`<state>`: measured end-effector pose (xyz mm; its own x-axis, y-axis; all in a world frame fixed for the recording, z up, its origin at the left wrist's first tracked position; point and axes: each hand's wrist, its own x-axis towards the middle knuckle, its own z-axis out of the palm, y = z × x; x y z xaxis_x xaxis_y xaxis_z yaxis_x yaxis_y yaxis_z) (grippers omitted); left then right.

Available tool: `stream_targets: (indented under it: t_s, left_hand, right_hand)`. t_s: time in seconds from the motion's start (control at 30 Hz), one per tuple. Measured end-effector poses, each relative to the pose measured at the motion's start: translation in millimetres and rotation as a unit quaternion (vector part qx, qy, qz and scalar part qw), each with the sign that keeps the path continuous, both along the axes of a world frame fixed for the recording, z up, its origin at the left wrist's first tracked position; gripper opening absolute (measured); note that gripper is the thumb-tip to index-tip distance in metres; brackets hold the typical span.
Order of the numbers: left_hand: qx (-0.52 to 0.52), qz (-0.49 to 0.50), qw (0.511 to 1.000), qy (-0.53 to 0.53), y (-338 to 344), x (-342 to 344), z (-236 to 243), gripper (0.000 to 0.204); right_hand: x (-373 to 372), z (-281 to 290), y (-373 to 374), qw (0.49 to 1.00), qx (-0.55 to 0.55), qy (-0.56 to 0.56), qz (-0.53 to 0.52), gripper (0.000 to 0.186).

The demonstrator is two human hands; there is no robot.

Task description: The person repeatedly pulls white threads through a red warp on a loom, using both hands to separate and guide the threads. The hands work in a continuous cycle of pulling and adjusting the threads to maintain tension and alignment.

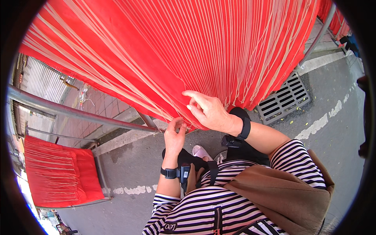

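Right hand [207, 109] pinches pale strands [164, 58] at the red cloth's [129, 43] hem, left hand [174, 137] just below nips the edge: probably light, limp, tangle-prone, best gripped near the hem.

red cloth [176, 47] cut off at top edge, left-hand fingers [177, 124] partly hidden behind its hem

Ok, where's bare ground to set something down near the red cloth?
Bare asphalt lies between the metal rail and the smaller red frame. More lies right of the drain grate. It is crowded where left hand and right hand work the red cloth.
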<state>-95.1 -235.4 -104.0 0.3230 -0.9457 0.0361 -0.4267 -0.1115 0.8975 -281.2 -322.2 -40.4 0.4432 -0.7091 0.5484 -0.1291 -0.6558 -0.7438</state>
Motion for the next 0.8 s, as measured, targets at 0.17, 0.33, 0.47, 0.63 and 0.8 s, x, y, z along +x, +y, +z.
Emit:
stream_targets:
  t_s: [0.17, 0.33, 0.47, 0.63, 0.8]
  left_hand:
    - [-0.145, 0.071, 0.983, -0.088, 1, -13, 50, 0.024]
    - [-0.256, 0.073, 0.957, -0.116, -14, -27, 91, 0.021]
    - [-0.28, 0.069, 0.94, -0.185, -39, -33, 103, 0.023]
    - [-0.284, 0.093, 0.937, -0.18, -50, -35, 101, 0.015]
    - [-0.28, 0.112, 0.946, -0.123, -44, -35, 97, 0.012]
  right_hand:
    - [0, 0, -1, 1.0, -0.016, 0.005, -0.002, 0.042]
    - [0, 2, -1, 1.0, -0.017, 0.008, 0.002, 0.042]
    - [2, 2, -2, 0.999, -0.053, 0.0, 0.006, 0.037]
    - [-2, 6, -4, 0.997, -0.079, -0.026, -0.004, 0.029]
    - [-1, 24, -15, 0.993, -0.074, -0.076, -0.046, 0.023]
